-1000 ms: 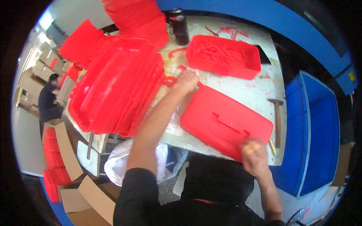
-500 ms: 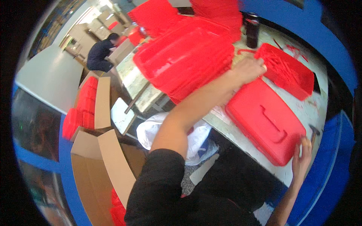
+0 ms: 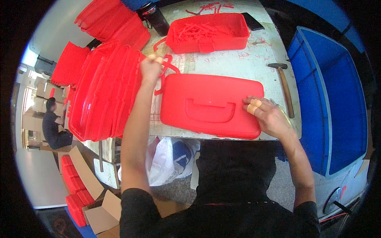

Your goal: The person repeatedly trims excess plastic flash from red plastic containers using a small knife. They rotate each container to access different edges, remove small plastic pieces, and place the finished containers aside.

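Note:
A red plastic case lies flat on the worktable, with a handle-shaped recess in its lid. My right hand rests on the case's right end, fingers apart, with pale tape on them. Beyond the case's left corner, my left hand has its taped fingers closed on a bent red plastic handle. Another thin red piece lies just past that hand. Behind the case stands an open red bin filled with slim red plastic parts.
Stacked red case shells rise at the left, beside a black bottle. A hammer lies on the table's right side, near a large blue bin. Below left are cartons of red cases; another person works behind.
My view has swung round to the right, bringing the case before me. The left hand has drawn back from the red bin with a handle in it. My right hand now lies on the lid.

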Tool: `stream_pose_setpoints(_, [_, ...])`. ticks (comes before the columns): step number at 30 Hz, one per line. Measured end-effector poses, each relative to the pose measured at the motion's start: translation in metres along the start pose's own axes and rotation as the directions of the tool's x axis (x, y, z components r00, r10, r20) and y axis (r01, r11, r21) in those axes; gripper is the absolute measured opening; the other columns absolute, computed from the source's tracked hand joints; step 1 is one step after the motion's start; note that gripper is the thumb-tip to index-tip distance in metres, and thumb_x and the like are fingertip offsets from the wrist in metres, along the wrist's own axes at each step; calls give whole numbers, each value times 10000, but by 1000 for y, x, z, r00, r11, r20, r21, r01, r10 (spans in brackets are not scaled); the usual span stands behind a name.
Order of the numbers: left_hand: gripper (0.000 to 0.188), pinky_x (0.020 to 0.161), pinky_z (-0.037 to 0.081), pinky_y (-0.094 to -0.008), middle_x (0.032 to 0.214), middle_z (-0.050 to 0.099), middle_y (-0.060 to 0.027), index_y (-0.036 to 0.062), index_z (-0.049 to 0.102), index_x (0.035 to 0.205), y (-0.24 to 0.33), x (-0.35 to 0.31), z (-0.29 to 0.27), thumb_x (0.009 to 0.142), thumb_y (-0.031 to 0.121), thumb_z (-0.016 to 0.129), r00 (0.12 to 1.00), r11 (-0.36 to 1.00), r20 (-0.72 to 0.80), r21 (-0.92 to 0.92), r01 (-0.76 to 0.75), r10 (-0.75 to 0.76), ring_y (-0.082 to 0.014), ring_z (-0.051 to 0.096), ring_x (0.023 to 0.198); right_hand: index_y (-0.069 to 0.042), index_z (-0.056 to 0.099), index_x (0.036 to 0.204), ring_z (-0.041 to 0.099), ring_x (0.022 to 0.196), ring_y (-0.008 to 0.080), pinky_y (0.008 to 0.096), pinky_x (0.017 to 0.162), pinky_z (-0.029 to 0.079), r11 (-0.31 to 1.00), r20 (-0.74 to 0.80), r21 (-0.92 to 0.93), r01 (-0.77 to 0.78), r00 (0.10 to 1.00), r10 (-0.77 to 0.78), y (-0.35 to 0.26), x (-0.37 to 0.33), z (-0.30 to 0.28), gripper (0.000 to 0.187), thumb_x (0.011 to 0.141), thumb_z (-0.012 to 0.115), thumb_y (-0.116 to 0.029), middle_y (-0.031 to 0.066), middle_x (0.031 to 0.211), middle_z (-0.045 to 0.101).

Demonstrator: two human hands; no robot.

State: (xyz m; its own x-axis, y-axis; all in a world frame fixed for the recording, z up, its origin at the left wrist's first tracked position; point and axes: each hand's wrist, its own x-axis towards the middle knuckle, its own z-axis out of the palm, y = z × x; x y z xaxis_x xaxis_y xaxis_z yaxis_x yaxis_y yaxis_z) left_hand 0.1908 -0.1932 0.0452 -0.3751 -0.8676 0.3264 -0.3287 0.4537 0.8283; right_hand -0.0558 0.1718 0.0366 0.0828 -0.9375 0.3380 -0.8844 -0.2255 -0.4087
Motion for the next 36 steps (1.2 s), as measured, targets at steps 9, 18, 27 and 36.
stream_pose_setpoints(9, [170, 746, 549, -406, 925, 643, -150, 47, 698, 1016, 3, -23, 30, 872, -1, 621, 819, 684, 142, 481, -548, 556, -314, 689, 854, -51, 636, 1162, 627, 1129, 357, 435, 968, 518, 998, -275, 33, -49, 960, 56, -16, 45, -12, 316, 850, 671, -17, 157, 1204, 640])
stream_pose_setpoints(18, [132, 676, 485, -258, 904, 642, -43, 10, 687, 1027, -2, -13, 38, 924, -33, 616, 974, 911, -169, -407, 68, -148, -149, 604, 752, -13, 556, 1267, 556, 1214, 384, 451, 1018, 470, 995, -305, 68, -69, 949, 86, -15, 116, 34, 443, 860, 695, -120, 192, 1304, 568])
stream_pose_setpoints(27, [158, 869, 509, -276, 1002, 726, -38, 39, 750, 1018, -2, 28, 46, 869, 9, 707, 973, 932, 203, -317, 174, -112, -140, 658, 926, -9, 531, 1316, 550, 1238, 399, 442, 1021, 470, 930, -127, 256, -264, 944, 303, 9, 218, 84, 475, 892, 667, -175, 239, 1338, 559])
stream_pose_setpoints(36, [302, 943, 513, -304, 1134, 690, -80, -4, 670, 1201, -1, 13, 74, 900, -17, 686, 896, 790, 430, -585, 181, 113, -172, 641, 1070, -25, 629, 1137, 660, 1007, 445, 511, 868, 525, 897, -10, 330, -295, 949, 315, 53, 244, 93, 285, 897, 625, -178, 248, 1056, 693])
